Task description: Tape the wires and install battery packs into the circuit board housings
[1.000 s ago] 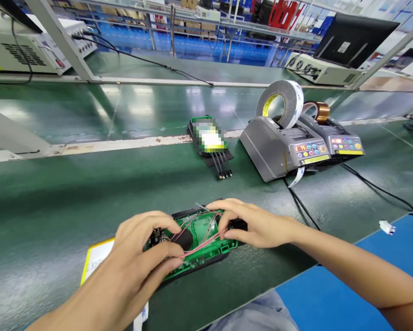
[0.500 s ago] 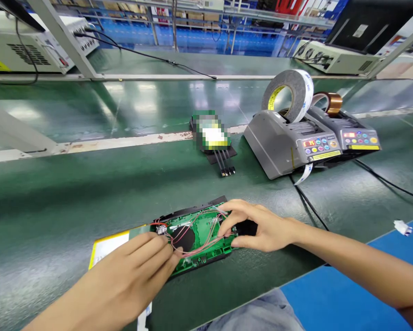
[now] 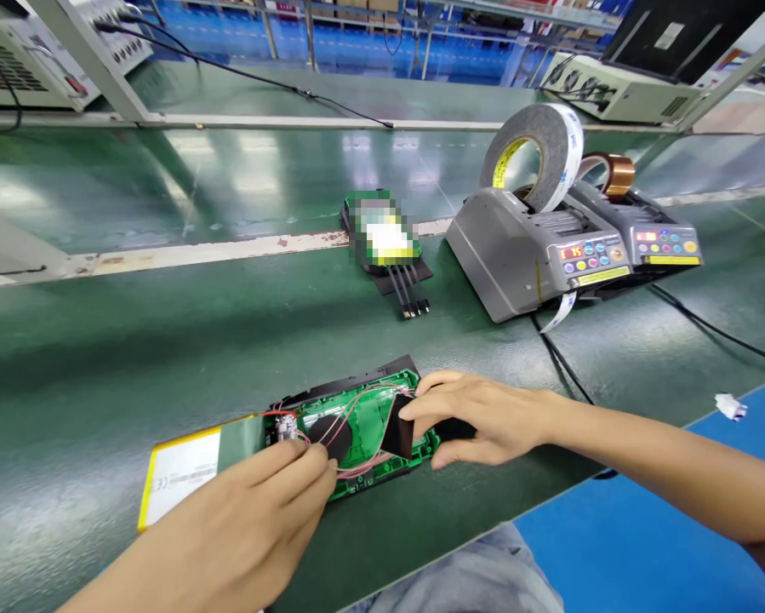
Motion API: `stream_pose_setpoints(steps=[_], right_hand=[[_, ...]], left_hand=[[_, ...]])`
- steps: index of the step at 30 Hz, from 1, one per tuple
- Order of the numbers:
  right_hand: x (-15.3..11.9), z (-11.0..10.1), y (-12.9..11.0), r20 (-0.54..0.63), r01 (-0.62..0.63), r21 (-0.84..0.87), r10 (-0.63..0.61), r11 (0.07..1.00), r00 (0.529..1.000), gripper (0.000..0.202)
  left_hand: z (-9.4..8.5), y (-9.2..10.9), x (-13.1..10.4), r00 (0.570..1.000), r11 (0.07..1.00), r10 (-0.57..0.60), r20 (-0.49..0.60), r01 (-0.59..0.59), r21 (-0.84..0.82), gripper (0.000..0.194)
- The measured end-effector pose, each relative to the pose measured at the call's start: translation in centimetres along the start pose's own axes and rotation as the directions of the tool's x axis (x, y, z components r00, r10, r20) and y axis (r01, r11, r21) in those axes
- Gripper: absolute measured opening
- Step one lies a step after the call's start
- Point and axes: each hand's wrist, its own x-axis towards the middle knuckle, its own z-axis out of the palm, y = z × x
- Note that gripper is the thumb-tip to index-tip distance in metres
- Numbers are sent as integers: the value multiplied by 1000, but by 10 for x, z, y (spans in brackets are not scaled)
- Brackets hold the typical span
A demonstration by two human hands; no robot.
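A green open case (image 3: pixel 369 426) lies tilted on the bench, with thin pink wires (image 3: pixel 356 468) and a black round pad (image 3: pixel 332 436) inside. My left hand (image 3: pixel 273 494) is closed over the case's left end, its fingertips pinching the wires beside a small circuit board (image 3: pixel 286 427). My right hand (image 3: pixel 477 421) curls over the right end, fingers on a black flap (image 3: pixel 397 430) that stands up inside the case, thumb at the near outer side. Left of the case lies a flat battery pack (image 3: pixel 184 477) with yellow edges, partly hidden by my left hand.
Another green unit (image 3: pixel 385 228), partly blurred out, sits farther back with several short cable plugs (image 3: pixel 413 306). Two grey tape dispensers (image 3: pixel 516 255) stand at the right, black cables (image 3: pixel 564 366) running from them. A crumpled white scrap (image 3: pixel 730 407) lies near the bench edge.
The black flap now stands up inside the case under my right fingers, which were among the wires before. My left hand stays at the wires. The whole view has shifted slightly.
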Motion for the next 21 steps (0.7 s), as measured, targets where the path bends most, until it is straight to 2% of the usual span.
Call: stream_pose_setpoints(steps=[3, 7, 10, 14, 18, 21], right_hand=[[0, 0, 0, -1, 4, -30, -4, 1000, 1000, 56], [-1, 1, 0, 47, -5, -89, 9, 996, 999, 46], [1, 0, 0, 75, 47, -169, -34, 984, 997, 38], [8, -4, -3, 163, 104, -261, -62, 960, 985, 30], [15, -10, -6, 243, 130, -240, -70, 962, 968, 29], [18, -14, -8, 294, 145, -226, -75, 963, 953, 30]], left_hand=[[0, -2, -3, 997, 997, 68, -38, -67, 26, 40], [3, -3, -5, 996, 995, 89, -28, -87, 51, 43], [2, -3, -1, 995, 996, 84, -62, -83, 23, 49], [-6, -6, 10, 993, 996, 48, -111, -56, -69, 46], [-17, -10, 22, 978, 994, 104, -180, -106, -1, 47], [-21, -9, 28, 989, 997, 75, -125, -77, -6, 53]])
